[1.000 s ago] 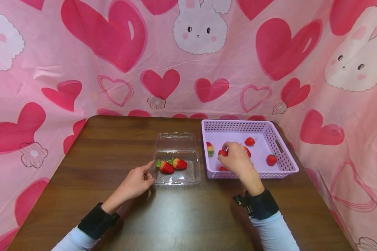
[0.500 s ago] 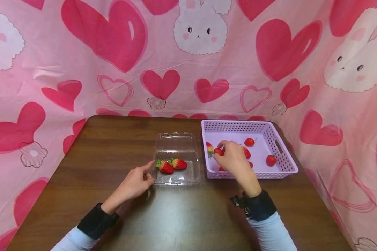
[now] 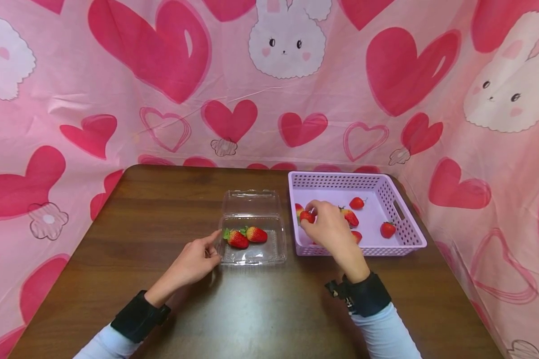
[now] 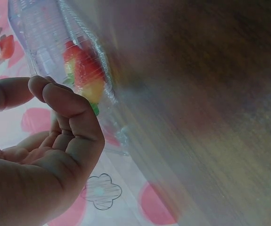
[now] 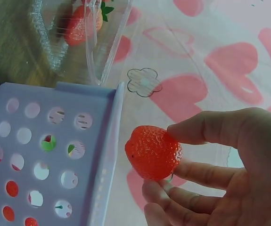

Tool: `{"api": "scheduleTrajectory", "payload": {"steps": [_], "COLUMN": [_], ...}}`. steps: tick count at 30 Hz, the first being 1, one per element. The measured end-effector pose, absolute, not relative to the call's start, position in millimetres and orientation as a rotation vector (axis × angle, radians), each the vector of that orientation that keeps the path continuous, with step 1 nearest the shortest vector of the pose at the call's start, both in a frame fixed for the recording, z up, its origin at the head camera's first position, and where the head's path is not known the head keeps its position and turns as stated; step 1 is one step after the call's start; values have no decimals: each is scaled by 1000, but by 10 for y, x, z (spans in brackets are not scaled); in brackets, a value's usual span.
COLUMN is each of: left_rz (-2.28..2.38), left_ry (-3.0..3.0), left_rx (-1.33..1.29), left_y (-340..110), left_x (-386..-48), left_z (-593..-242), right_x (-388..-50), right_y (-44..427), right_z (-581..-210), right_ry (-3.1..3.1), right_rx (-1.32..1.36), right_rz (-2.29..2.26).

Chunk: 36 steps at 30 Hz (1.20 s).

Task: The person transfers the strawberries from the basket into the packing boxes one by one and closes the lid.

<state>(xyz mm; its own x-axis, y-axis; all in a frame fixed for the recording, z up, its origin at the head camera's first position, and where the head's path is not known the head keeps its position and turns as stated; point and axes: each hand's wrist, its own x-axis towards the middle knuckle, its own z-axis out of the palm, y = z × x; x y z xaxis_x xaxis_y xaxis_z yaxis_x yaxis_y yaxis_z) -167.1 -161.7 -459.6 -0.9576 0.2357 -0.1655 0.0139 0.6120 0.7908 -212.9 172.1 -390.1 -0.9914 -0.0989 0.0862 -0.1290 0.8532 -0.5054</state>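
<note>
In the head view, my left hand [image 3: 195,261] pinches the left edge of a clear plastic clamshell box [image 3: 273,253], thumb and fingertips meeting at its rim. The box lies with its lid [image 3: 251,203] folded back, and two strawberries [image 3: 238,239] sit side by side inside. My right hand [image 3: 331,228] holds a red strawberry [image 3: 307,217] between thumb and fingertips, raised over the left side of a lilac basket [image 3: 364,251]. That same strawberry [image 5: 153,151] shows plainly in the right wrist view, above the basket's perforated wall [image 5: 55,155].
More strawberries lie in the basket: one [image 3: 357,202] near the back, one [image 3: 388,229] at the right and several around my right hand, partly hidden. The brown wooden table [image 3: 251,309] meets a pink heart-patterned cloth [image 3: 179,134] behind and at both sides.
My right hand has lifted the strawberry and moved left with it towards the basket's left wall. My left hand and the box have stayed put.
</note>
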Motion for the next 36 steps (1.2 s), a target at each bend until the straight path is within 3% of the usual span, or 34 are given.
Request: {"api": "scheduleTrajectory", "payload": {"steps": [36], "left_rz": [1270], "left_ry": [2585], "left_rx": [215], "left_y": [-1620], "left_x": [-1677], "left_z": [-4603], "right_x": [-2099], "right_y": [1308], "right_z": [-4067], "right_ry": [-2938], "right_rx": [477], "right_rz": [725]}}
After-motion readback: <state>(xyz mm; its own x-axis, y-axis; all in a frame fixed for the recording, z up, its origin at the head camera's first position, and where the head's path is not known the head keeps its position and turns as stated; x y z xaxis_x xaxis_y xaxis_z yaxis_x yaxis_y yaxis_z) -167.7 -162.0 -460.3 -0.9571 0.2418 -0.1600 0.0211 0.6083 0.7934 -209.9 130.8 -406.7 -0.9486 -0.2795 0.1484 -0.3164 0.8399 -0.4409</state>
